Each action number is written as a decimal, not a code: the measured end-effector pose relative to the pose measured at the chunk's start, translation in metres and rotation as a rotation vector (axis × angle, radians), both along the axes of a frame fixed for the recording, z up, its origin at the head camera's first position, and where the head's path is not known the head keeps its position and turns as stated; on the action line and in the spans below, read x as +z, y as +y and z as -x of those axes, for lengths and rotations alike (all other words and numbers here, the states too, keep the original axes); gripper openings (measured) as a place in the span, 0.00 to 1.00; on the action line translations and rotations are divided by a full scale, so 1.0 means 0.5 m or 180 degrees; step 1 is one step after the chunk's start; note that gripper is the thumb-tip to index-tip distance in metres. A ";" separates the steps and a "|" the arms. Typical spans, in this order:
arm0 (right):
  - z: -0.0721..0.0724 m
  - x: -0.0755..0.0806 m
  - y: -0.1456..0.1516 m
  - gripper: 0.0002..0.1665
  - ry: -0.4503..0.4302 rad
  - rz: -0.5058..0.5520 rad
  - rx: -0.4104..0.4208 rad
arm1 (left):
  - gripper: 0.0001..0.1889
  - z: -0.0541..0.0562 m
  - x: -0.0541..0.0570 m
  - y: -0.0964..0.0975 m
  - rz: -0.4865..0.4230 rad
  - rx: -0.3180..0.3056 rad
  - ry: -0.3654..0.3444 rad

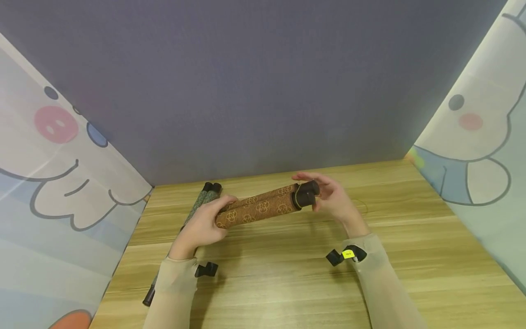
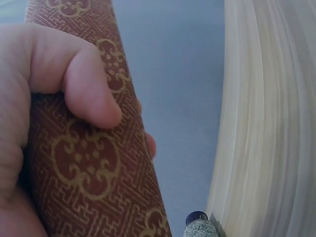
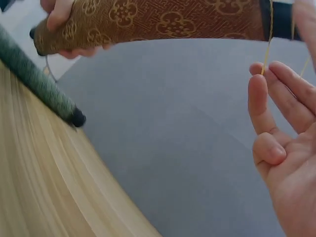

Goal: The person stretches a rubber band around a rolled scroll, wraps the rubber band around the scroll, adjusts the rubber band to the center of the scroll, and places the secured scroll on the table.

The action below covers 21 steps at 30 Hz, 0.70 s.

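A rolled scroll (image 1: 263,208), covered in brown-red cloth with gold flower patterns and fitted with black end knobs (image 1: 305,198), is held up above the table. My left hand (image 1: 205,224) grips its left part, the thumb lying across the patterned cloth in the left wrist view. My right hand (image 1: 333,198) is at the knob end on the right. A thin yellow cord (image 3: 269,49) loops around that end and runs taut down to the right hand's fingertips (image 3: 257,91), which hold it.
A green patterned scroll (image 1: 211,195) with black knobs lies on the wooden table (image 1: 271,283) at the left, partly behind my left arm. A grey panel (image 1: 263,91) rises behind the table, and cartoon-printed curtains (image 1: 53,183) flank both sides.
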State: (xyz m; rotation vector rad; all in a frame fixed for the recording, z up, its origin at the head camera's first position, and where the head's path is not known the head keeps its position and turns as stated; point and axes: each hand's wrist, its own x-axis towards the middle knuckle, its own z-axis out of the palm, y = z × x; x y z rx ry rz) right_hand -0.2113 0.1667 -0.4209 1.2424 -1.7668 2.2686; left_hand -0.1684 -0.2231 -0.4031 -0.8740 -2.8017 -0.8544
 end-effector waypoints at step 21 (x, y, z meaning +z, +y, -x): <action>-0.018 0.035 0.018 0.60 0.0581 -0.0921 -0.0984 | 0.47 0.003 0.002 -0.008 -0.0024 0.0031 -0.0120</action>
